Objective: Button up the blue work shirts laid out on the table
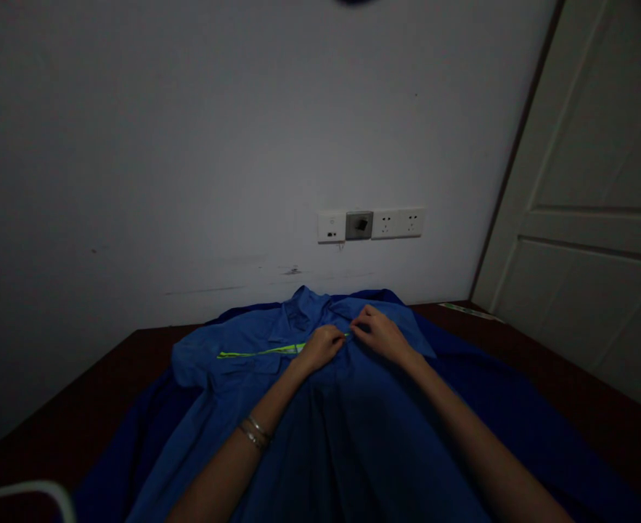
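Note:
A blue work shirt (233,396) lies spread with its collar (301,309) toward the wall. A yellow-green reflective strip (260,352) crosses its chest. My left hand (323,346) pinches the shirt's front edge near the end of the strip. Close on its right, my right hand (377,333) also has its fingertips pinched together at the shirt front. What exactly lies between the fingertips is too small and dark to make out, though the fabric is drawn up between the two hands. Bracelets circle my left wrist.
Darker blue cloth (478,378) lies beneath the shirt on a dark red surface (107,392). Behind stands a pale wall with a row of sockets (396,224). A panelled white door (597,218) is at right. A white curved bar (31,488) shows at lower left.

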The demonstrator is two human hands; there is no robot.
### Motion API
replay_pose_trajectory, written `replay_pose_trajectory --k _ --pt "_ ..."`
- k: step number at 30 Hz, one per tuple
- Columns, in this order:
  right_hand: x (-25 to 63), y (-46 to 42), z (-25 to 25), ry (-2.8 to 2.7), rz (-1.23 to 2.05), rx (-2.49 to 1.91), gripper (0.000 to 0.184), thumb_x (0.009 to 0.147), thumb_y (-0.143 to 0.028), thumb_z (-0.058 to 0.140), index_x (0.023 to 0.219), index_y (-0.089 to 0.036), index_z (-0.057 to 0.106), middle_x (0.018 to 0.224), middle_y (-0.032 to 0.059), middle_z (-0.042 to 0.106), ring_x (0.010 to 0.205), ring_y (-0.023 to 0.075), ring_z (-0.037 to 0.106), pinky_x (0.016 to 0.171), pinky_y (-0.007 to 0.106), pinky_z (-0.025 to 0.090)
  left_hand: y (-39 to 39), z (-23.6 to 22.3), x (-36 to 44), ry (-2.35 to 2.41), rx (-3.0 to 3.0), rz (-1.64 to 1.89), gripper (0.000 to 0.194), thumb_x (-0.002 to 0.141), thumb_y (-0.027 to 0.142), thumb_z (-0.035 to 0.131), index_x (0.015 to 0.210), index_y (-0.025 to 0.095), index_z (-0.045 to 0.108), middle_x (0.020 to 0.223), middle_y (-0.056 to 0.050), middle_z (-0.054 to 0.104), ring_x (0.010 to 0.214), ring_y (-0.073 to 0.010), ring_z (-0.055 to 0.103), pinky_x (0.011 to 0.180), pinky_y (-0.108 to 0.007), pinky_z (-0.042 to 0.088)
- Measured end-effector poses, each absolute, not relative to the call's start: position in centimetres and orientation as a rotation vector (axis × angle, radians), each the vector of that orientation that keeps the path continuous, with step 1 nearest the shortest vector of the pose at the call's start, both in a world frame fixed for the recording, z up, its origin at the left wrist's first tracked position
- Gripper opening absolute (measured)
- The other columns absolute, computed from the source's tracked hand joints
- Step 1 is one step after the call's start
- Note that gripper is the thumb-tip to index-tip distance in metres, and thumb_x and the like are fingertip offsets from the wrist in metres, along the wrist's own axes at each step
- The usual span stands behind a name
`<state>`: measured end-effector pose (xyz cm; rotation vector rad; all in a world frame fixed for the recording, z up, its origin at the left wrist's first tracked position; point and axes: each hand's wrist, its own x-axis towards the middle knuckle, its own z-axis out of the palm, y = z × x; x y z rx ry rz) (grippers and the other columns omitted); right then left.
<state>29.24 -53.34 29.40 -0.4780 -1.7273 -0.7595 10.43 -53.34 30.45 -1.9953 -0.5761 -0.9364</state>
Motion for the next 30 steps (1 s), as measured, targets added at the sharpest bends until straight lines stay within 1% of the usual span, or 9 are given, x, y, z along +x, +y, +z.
replay_pose_trajectory --k 4,7,14,20,30 --pt "28.3 -53.3 28.9 -1.788 -0.960 -0.454 0.016 0.076 -0.030 0.056 0.080 -0.018 0.067 0.095 0.0073 0.053 0.093 0.0188 0.045 0.079 0.028 0.039 -53.3 30.4 10.5 -0.600 -1.962 -0.894 0.018 0.079 0.016 0.048 0.080 0.015 0.065 0.076 -0.008 0.062 0.075 -0.0162 0.055 0.070 -0.023 0.040" --pt "28.1 -53.0 28.7 -1.834 -1.028 -0.449 0.016 0.076 -0.028 0.056 0.082 -0.018 0.068 0.096 0.0075 0.054 0.094 0.0199 0.044 0.085 0.031 0.037 -53.2 30.3 10.5 -0.650 -1.939 -0.851 0.016 0.078 0.015 0.049 0.077 0.014 0.065 0.076 -0.006 0.062 0.074 -0.0152 0.055 0.070 -0.023 0.040" --pt "27.9 -52.3 28.6 -1.810 -1.089 -0.498 0.020 0.079 -0.028 0.052 0.090 -0.018 0.066 0.101 0.0088 0.053 0.097 0.0216 0.043 0.084 0.033 0.038 -53.4 30.2 10.6 -0.661 -1.886 -0.806 0.015 0.078 0.013 0.050 0.079 0.013 0.064 0.077 -0.006 0.063 0.075 -0.0143 0.056 0.070 -0.022 0.042" --pt "27.8 -51.6 28.4 -1.796 -1.079 -0.489 0.021 0.079 -0.027 0.052 0.092 -0.017 0.064 0.105 0.0095 0.052 0.101 0.0224 0.041 0.085 0.034 0.037 -53.6 30.3 10.5 -0.646 -1.901 -0.809 0.015 0.077 0.012 0.050 0.078 0.014 0.065 0.076 -0.005 0.063 0.074 -0.0132 0.056 0.070 -0.022 0.042" --pt "27.6 -51.5 28.5 -1.835 -1.015 -0.538 0.016 0.079 -0.024 0.050 0.088 -0.015 0.060 0.091 0.0082 0.057 0.092 0.0201 0.045 0.080 0.030 0.037 -53.8 30.5 10.4 -0.604 -1.917 -0.817 0.013 0.076 0.011 0.051 0.077 0.013 0.064 0.074 -0.004 0.062 0.072 -0.0124 0.056 0.068 -0.021 0.041"
